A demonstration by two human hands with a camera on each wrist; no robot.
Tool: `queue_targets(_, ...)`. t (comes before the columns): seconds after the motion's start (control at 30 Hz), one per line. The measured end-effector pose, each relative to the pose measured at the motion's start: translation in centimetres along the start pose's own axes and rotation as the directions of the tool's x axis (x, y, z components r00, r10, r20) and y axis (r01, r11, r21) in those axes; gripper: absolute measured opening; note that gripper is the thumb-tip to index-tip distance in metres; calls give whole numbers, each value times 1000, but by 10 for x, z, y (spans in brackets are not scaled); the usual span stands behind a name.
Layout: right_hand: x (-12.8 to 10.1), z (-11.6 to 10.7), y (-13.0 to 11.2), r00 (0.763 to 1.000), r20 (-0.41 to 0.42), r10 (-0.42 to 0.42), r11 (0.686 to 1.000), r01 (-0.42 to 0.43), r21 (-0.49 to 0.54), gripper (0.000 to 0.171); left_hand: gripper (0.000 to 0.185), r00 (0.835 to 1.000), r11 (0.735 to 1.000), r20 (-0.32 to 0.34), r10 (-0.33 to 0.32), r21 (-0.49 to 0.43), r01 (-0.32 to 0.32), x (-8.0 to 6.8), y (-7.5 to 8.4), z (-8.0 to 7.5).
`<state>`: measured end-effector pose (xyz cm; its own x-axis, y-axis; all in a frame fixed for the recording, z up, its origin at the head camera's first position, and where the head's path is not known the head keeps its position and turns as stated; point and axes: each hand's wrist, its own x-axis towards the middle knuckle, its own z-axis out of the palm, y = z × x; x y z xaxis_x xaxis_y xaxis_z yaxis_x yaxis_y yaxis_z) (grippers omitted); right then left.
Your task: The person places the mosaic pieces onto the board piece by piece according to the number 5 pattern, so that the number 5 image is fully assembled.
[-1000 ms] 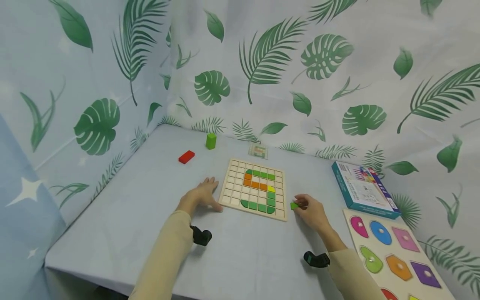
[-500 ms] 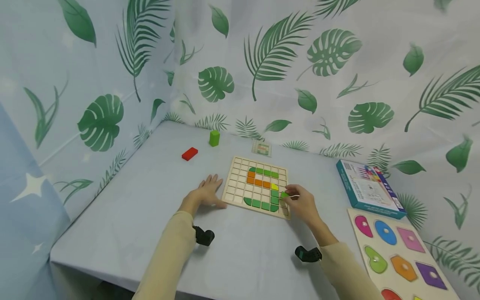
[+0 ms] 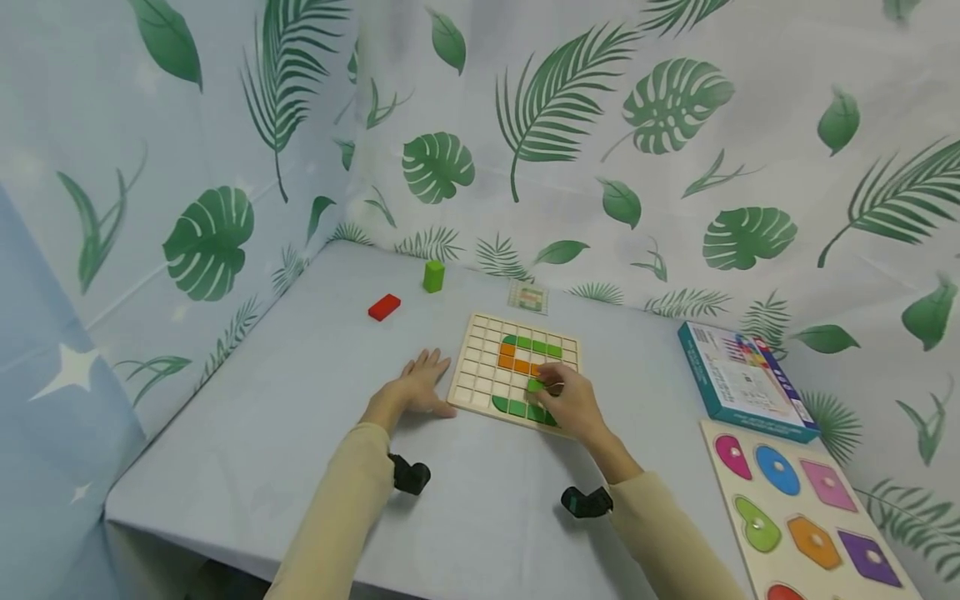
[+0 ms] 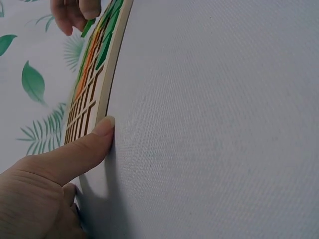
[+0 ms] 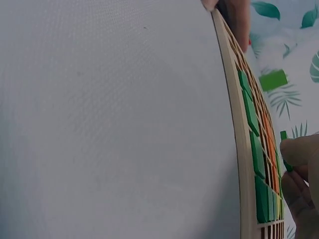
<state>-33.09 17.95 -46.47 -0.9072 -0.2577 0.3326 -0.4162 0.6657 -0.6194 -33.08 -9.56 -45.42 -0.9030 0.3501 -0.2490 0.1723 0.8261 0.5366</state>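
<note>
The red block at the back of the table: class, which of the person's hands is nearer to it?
Left. The left hand rests by the grid board's left edge, below the red block; the right hand is over the board, farther right.

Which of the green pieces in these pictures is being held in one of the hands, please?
The small green tile pinched in the right hand above the wooden grid board. The other green tiles lie flat in the board, and the green block stands alone near the backdrop.
</note>
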Motion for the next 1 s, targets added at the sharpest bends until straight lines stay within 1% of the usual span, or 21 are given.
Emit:
queue_targets(0.07,0,3,-2,1000,2,9,1000,-9,7,35,93,1000,1000,0,4,6,-4,-1,1,0)
queue_targets(0.4,6,21,-15,999,31,-21,999,20,39,34,94,999,1000,-18,27,-13,-27,2,1,5)
queue_targets(0.57,7,26,-16,998,52,-23,1000,22,16,35,94,1000,1000,-14,26,-8,-26,2,2,8)
queue_targets(0.73,7,27,-17,998,61,-33,999,34,-19,34,94,1000,1000,-14,24,-17,-25,2,6,8)
queue_targets(1.0,5,27,-18,998,60,-32,999,33,-24,33,94,999,999,-13,45,0,-45,1,10,7)
